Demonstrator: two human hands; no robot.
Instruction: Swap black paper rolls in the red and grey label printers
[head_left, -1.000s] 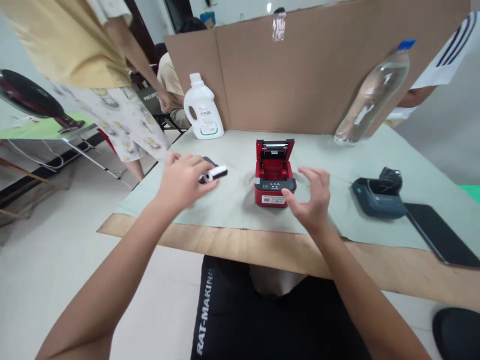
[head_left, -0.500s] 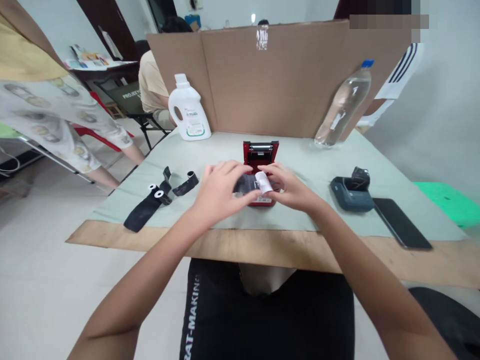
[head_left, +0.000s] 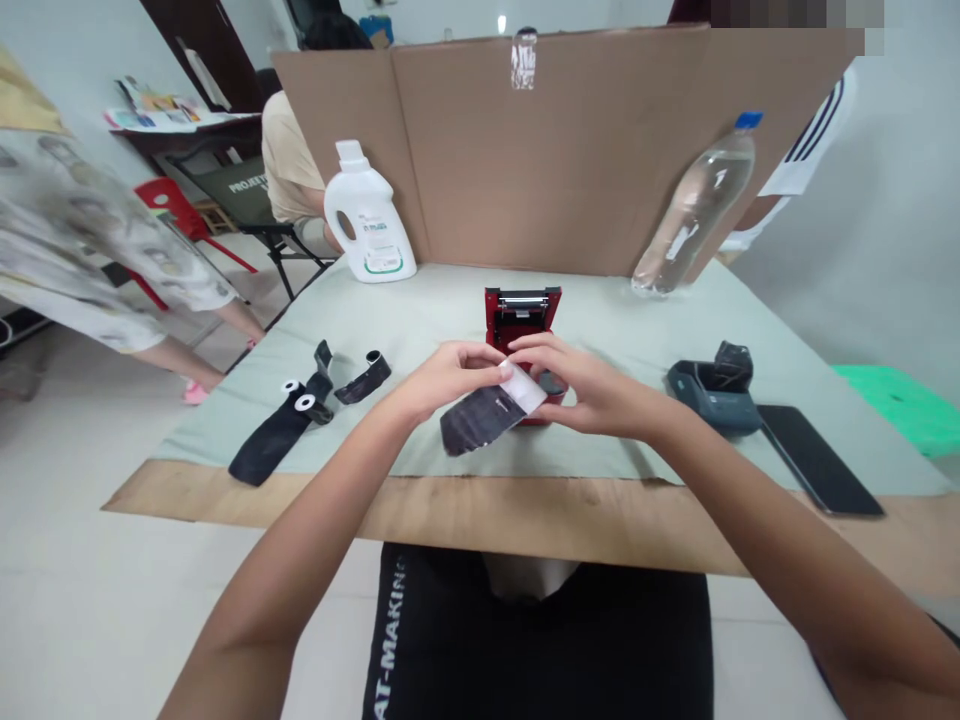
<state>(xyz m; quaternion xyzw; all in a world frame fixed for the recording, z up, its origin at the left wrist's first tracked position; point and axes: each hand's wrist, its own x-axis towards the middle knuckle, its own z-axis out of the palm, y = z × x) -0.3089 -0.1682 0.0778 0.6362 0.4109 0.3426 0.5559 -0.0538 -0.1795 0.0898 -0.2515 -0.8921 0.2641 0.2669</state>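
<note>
In the head view, I hold a paper roll (head_left: 527, 388) in front of me, above the middle of the tabletop (head_left: 570, 505), not far from its near edge. The thumb and fingers of my left hand (head_left: 448, 378) are closed on its upper left side, and my right hand (head_left: 596, 390) is clamped on the other side. A dark printed strip (head_left: 478, 420) hangs loose from the roll, towards the near edge. If my left fingers loosen, I think the roll could unwind, because nothing else seems to hold this tail. If I pull it sideways, the thin paper may crease or tear.

The red label printer (head_left: 523, 310) is open just behind my hands, its lid upright. My fingers hide most of its inside, so a knuckle could knock the lid, or the roll could catch on its rim, without my seeing it well.

Near the left edge, two small rolls (head_left: 304, 402) lie with a black strip (head_left: 262, 450), which my left forearm could sweep if it swings outwards. The clear bottle (head_left: 694, 215) leans on the cardboard (head_left: 555, 170) near the far right corner; a bump could make it slide.
</note>
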